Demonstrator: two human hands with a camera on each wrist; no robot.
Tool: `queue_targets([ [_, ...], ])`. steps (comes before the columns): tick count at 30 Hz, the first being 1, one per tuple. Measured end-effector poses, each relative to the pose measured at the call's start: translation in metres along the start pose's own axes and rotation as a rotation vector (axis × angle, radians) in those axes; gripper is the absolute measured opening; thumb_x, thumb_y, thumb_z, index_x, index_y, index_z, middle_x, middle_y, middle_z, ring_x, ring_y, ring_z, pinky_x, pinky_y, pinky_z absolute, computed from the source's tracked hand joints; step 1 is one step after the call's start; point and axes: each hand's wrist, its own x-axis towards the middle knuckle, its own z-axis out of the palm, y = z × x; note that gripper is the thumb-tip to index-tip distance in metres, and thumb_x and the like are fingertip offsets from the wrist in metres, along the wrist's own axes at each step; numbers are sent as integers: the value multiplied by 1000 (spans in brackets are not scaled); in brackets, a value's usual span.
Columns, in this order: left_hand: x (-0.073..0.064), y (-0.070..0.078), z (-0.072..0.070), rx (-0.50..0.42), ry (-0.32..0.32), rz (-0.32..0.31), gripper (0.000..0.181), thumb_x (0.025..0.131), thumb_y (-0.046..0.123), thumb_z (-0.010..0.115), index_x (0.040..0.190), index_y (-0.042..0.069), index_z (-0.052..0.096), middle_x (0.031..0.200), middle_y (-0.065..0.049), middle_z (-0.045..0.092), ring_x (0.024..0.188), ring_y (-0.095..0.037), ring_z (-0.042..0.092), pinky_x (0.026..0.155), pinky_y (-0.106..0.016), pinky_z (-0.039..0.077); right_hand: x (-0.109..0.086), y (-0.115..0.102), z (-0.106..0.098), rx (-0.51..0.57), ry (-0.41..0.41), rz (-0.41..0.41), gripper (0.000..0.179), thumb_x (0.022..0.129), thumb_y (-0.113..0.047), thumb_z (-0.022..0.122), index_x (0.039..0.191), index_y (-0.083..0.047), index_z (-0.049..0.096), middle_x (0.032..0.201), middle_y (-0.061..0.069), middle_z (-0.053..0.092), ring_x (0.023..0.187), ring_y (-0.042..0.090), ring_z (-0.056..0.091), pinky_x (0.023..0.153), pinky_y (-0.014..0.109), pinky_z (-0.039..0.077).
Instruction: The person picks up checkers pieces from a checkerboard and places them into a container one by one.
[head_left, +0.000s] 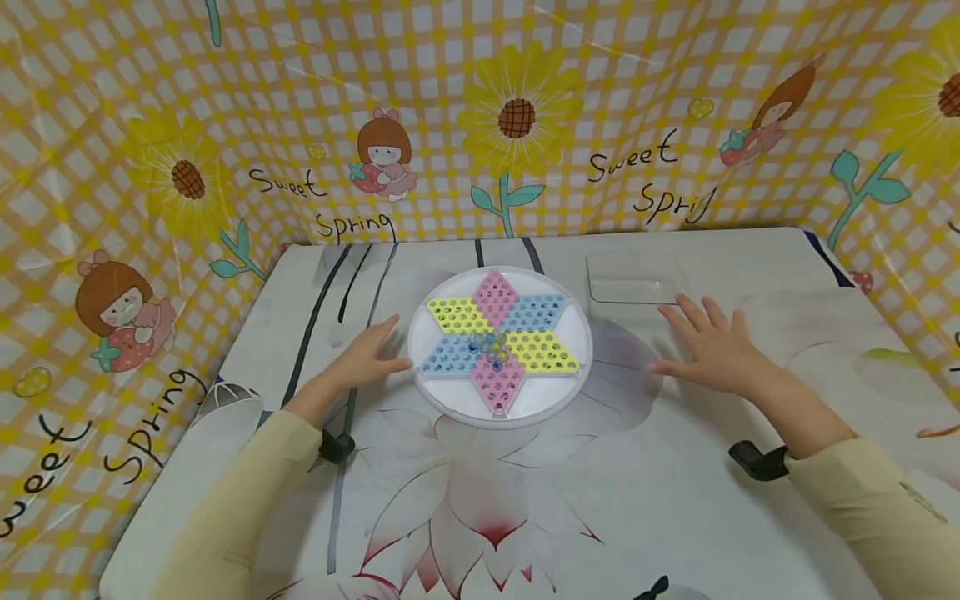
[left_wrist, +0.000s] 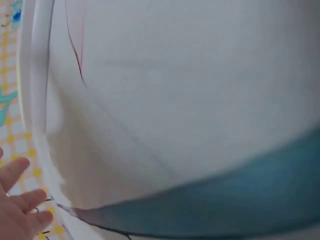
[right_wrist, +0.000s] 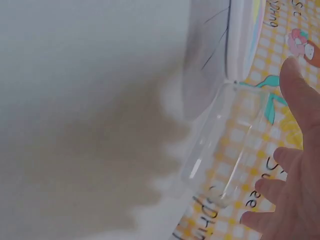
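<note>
A round white Chinese checkers board (head_left: 442, 398) lies mid-table, with a star of pink, yellow and blue points full of holes. Several glass marbles (head_left: 491, 343) cluster at its centre. Just off the board's left rim is my left hand (head_left: 365, 357), fingers spread and holding nothing. My right hand (head_left: 708, 346) hovers to the right of the board, its fingers apart and nothing in them. Beyond its fingertips sits a clear plastic box (head_left: 633, 282), also visible in the right wrist view.
The table (head_left: 630, 500) wears a white cloth printed with flowers and dark lines. Yellow checked fabric (head_left: 442, 75) with sunflowers hangs behind and at both sides. A white mesh-like item (head_left: 228, 402) lies at the left edge. A small black object (head_left: 652, 588) shows at the near edge.
</note>
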Motion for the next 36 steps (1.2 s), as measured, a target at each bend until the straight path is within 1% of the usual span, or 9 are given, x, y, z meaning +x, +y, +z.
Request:
queue_targets([
  [4, 12, -4, 1, -86, -41, -1, 84, 71, 49, 56, 134, 12, 14, 137, -7, 17, 125, -23, 14, 98, -42, 16, 7, -11, -2, 20, 14, -34, 87, 69, -61, 48, 132, -8, 19, 136, 19, 9, 119, 45, 2, 87, 61, -6],
  [10, 29, -8, 1, -109, -101, -1, 87, 65, 50, 62, 133, 17, 19, 136, -5, 21, 124, -22, 15, 98, -43, 13, 24, -29, -3, 58, 63, -87, 84, 67, -60, 51, 130, -11, 25, 134, 15, 20, 119, 38, 14, 91, 56, 11],
  [13, 34, -10, 2, -99, -135, -29, 90, 62, 51, 64, 133, 20, 20, 137, -6, 18, 125, -24, 9, 98, -45, 11, 33, -38, -2, 102, 80, -115, 82, 67, -58, 54, 129, -11, 27, 132, 13, 24, 119, 34, 19, 91, 53, 15],
  [16, 34, -12, 2, -99, -156, -77, 91, 60, 52, 65, 133, 24, 18, 138, -10, 11, 126, -27, 3, 97, -49, 8, 41, -46, -1, 134, 98, -153, 80, 68, -56, 55, 129, -11, 29, 131, 12, 28, 118, 32, 23, 91, 51, 19],
  [18, 33, -13, 3, -106, -162, -89, 91, 60, 51, 65, 133, 24, 18, 139, -12, 6, 126, -28, 0, 96, -51, 7, 46, -52, 0, 159, 101, -179, 79, 68, -55, 54, 128, -10, 30, 130, 11, 30, 117, 31, 25, 91, 49, 21],
  [21, 33, -14, 4, -109, -164, -101, 91, 60, 51, 65, 133, 26, 17, 139, -12, 3, 126, -27, -1, 95, -52, 8, 54, -60, 1, 204, 79, -191, 77, 69, -55, 54, 129, -12, 30, 130, 9, 32, 117, 30, 26, 92, 48, 22],
  [25, 32, -15, 5, -106, -168, -104, 92, 60, 52, 65, 133, 27, 16, 139, -12, 2, 126, -27, -1, 95, -53, 8, 64, -73, 2, 255, 22, -172, 75, 71, -52, 55, 130, -14, 29, 129, 7, 33, 116, 28, 28, 91, 48, 24],
  [30, 33, -17, 5, -114, -169, -107, 94, 58, 52, 66, 133, 28, 15, 139, -13, 0, 126, -29, -2, 94, -54, 8, 80, -85, 1, 307, -25, -156, 67, 73, -45, 57, 128, -15, 33, 127, 6, 37, 115, 26, 30, 91, 47, 26],
  [36, 32, -18, 6, -117, -181, -119, 96, 56, 55, 66, 133, 31, 13, 139, -12, -2, 125, -30, -3, 94, -54, 7, 98, -97, -1, 382, -88, -182, 58, 74, -32, 60, 124, -9, 39, 116, 10, 46, 103, 26, 42, 81, 42, 37],
])
